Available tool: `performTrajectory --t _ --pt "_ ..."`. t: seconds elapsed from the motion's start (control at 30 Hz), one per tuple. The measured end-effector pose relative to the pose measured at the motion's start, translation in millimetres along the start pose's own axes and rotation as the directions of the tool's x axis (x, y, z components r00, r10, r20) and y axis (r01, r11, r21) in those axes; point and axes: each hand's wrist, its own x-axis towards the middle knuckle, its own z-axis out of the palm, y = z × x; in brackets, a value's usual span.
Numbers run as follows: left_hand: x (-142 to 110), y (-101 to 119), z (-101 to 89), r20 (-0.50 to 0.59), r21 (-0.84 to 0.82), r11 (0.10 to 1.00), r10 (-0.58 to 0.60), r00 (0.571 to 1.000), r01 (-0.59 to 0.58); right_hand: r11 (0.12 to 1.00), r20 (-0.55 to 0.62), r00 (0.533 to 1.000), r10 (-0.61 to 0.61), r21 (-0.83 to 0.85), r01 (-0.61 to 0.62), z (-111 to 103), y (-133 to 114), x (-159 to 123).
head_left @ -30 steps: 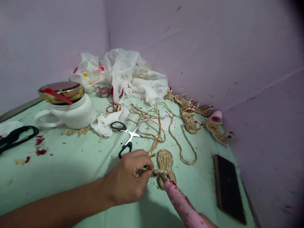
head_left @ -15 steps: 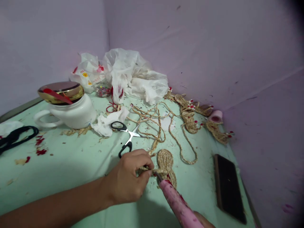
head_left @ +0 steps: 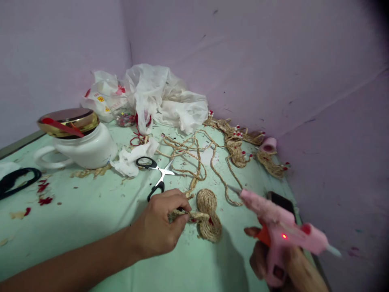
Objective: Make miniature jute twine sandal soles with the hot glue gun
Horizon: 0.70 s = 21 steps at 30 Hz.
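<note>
My left hand (head_left: pixel 161 227) is closed in a pinch on a strand of jute rope, pressing it against the left side of a coiled jute piece (head_left: pixel 209 215) shaped like a figure eight on the green table (head_left: pixel 75 211). My right hand (head_left: pixel 282 263) grips a pink hot glue gun (head_left: pixel 279 227) raised to the right of the coil, nozzle pointing up-left, a red light lit on its body. Loose jute rope (head_left: pixel 194 154) trails from the coil toward the back.
Black-handled scissors (head_left: pixel 156 176) lie just behind my left hand. A white jar with a gold lid (head_left: pixel 73 140) stands at left, crumpled plastic bags (head_left: pixel 158 97) in the corner, beaded rope bundles (head_left: pixel 240 148) and a pink roll (head_left: pixel 269 144) along the right wall. A dark phone (head_left: pixel 281 200) lies behind the gun.
The glue gun has lifted away from the coil and swung up to the right. My left hand stays pinched on the rope at the coil. The camera shifted slightly.
</note>
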Motion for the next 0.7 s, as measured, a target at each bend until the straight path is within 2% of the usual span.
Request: performTrajectory --t 0.03,0.1,0.13,0.17,0.2,0.3,0.37,0.57,0.7 --pt "0 0 -0.2 0.001 -0.001 1.000 0.001 1.000 -0.001 0.998 -0.037 0.999 0.015 0.057 -0.013 0 -1 10" --pt "0 1 -0.2 -0.002 0.005 1.000 -0.001 1.000 0.001 0.915 -0.160 0.967 0.196 0.384 -0.122 2 -2 32" --pt "0 1 -0.1 -0.004 0.010 1.000 0.000 1.000 0.000 0.871 -0.184 0.948 0.260 0.469 -0.148 2 -2 44" --pt "0 1 0.2 -0.006 0.017 1.000 0.002 1.000 -0.002 0.845 -0.189 0.936 0.296 0.508 -0.165 2 -2 56" --pt "0 0 0.5 -0.008 0.023 1.000 0.008 1.000 -0.007 0.829 -0.141 0.932 0.334 0.514 -0.219 2 -1 67" --pt "0 -2 1.3 -0.022 0.030 0.999 0.025 0.999 -0.024 0.840 -0.053 0.904 0.425 0.396 -0.371 0 2 94" --pt "0 -3 1.7 -0.019 0.031 0.999 0.024 1.000 -0.024 0.854 -0.041 0.897 0.441 0.326 -0.405 0 4 107" --pt "0 -4 2.4 -0.023 0.034 0.999 0.011 1.000 -0.010 0.902 -0.065 0.903 0.425 0.119 -0.416 5 5 138" --pt "1 -2 1.3 -0.010 0.039 0.999 0.006 1.000 -0.006 0.922 -0.168 0.916 0.364 -0.075 -0.380 6 -4 139"
